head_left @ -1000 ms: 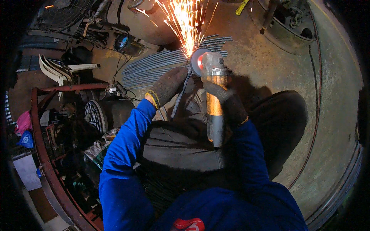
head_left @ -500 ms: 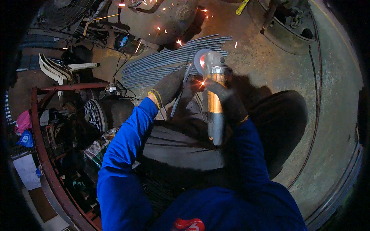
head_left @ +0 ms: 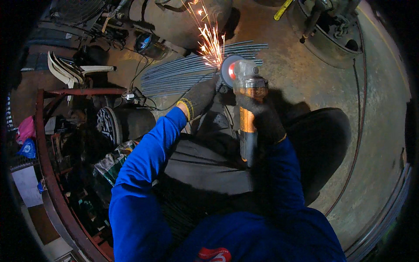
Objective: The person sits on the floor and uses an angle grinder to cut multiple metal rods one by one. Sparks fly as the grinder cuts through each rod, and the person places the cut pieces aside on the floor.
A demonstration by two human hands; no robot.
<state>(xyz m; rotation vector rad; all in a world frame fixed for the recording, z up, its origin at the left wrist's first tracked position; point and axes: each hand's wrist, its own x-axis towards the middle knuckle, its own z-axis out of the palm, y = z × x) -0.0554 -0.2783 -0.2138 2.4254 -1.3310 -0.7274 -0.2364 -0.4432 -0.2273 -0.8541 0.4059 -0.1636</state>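
My right hand (head_left: 265,117), in a dark glove, is wrapped round the body of an angle grinder (head_left: 247,122) with an orange-yellow and grey casing. Its round disc (head_left: 226,72) faces my left and glows orange near the hub. My left hand (head_left: 198,97), in a dark glove with a yellow cuff, is closed on a ribbed steel rod (head_left: 218,82) beside the disc; most of the rod is hidden by glove and shadow. Sparks (head_left: 211,46) fan up and away from where rod and disc meet.
Beyond my hands lies a bundle of ribbed steel rods (head_left: 170,77) on the floor. A large rounded tank (head_left: 187,26) stands behind them. At left are a red metal frame (head_left: 52,174) and white curved pieces (head_left: 65,74). A round metal tub (head_left: 329,46) sits far right, with a cable (head_left: 360,118) along the floor.
Scattered sparks have become a dense fan off the disc. The rod, earlier in plain sight at a slant from my left hand, is now mostly hidden beside the disc; both hands shifted slightly right.
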